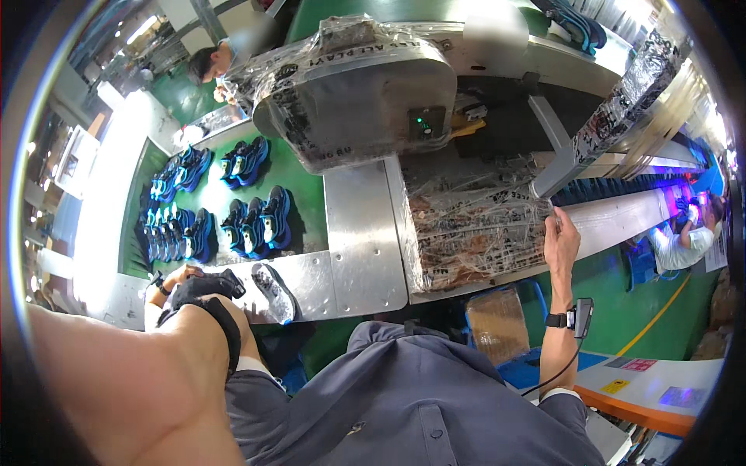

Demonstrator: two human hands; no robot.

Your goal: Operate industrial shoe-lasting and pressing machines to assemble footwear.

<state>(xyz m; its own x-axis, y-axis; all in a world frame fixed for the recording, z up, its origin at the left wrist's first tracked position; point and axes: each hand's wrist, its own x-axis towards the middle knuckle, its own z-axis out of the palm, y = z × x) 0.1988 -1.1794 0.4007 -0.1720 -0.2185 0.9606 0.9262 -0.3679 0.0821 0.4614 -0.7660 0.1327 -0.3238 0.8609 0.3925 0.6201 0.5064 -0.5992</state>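
My right hand (561,242) is raised at the right corner of a film-wrapped panel (478,233), its fingers curled against the edge. A watch-like band with a small device (583,317) sits on that wrist. On the left, a large bare arm (132,373) crosses close in front and hides much of my left arm. Beyond it, a hand (185,273) with a dark wristband rests against a black object (203,289) whose kind I cannot make out; whether this is my left hand is unclear. Beside it, a grey-and-black shoe (273,293) lies on the metal bench edge.
Several black-and-blue shoes (256,221) stand in rows on a green belt (303,198). A film-wrapped machine housing (361,109) with a green display rises ahead. A slanting wrapped post (614,116) stands at right. Co-workers (210,66) are at far left and right (684,241).
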